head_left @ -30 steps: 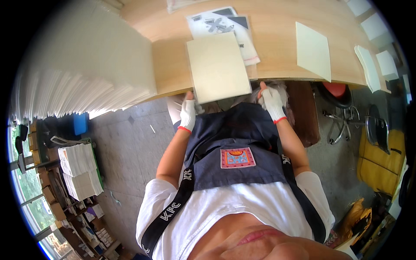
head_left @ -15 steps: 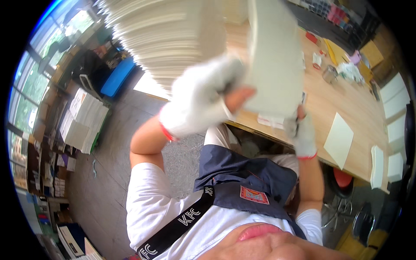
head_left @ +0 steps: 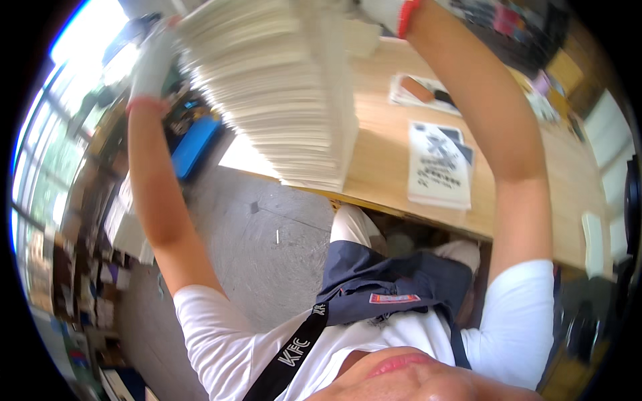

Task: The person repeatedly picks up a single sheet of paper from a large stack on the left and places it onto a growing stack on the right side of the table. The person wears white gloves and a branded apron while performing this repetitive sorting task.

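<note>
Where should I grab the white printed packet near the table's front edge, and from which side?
Probably pinch the white printed packet by its near short edge, coming from your side: it lies flat, that edge facing the front of the table.

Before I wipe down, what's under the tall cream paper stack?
Pale wooden table and a flat white piece show beside the stack; whatever lies directly beneath is covered.

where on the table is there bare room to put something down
The table is bare between the tall paper stack and the nearer printed packets, and again between the right elbow and the thin white pile near its right edge. It is crowded at the left, under the stack.
</note>
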`<state>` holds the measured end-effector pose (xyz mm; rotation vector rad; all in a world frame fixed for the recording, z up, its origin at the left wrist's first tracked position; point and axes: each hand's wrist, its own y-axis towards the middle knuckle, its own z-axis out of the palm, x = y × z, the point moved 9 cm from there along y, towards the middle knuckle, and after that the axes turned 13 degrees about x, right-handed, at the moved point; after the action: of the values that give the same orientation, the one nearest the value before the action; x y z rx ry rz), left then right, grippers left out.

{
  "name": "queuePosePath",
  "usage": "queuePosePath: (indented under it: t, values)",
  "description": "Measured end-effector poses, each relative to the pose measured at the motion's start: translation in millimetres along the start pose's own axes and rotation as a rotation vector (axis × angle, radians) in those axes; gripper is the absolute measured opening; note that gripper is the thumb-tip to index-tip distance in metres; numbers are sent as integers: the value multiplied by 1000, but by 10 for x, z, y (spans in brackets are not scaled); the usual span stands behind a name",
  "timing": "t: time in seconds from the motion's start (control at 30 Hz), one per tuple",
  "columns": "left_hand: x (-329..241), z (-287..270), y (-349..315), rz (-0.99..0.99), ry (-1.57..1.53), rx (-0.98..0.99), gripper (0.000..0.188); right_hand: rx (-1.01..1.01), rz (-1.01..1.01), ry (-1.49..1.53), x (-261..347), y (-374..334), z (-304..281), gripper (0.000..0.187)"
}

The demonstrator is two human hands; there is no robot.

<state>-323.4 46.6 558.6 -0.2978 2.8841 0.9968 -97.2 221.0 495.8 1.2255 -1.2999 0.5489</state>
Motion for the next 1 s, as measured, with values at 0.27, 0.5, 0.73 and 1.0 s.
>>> queuePosePath:
  t: [0.27,0.5,0.73,1.0]
  values:
    - [-1220,1091,-2009,393,-181,-550,44,-359,113,-37,-1451,-2767,-557,35]
    - [-1910,3316,-3080,403,-543,158,45,-1128,1153,-1566,-2323,-6145,-1734,43]
    - [-3248,4080,-2604,593,-386,532,40,-1100,1238,-1620,-2260,-6780,-1475,42]
    - [-3566,4642,-2491,683,-139,491,42,-2104,239,308,-3072,-7653,-1198,48]
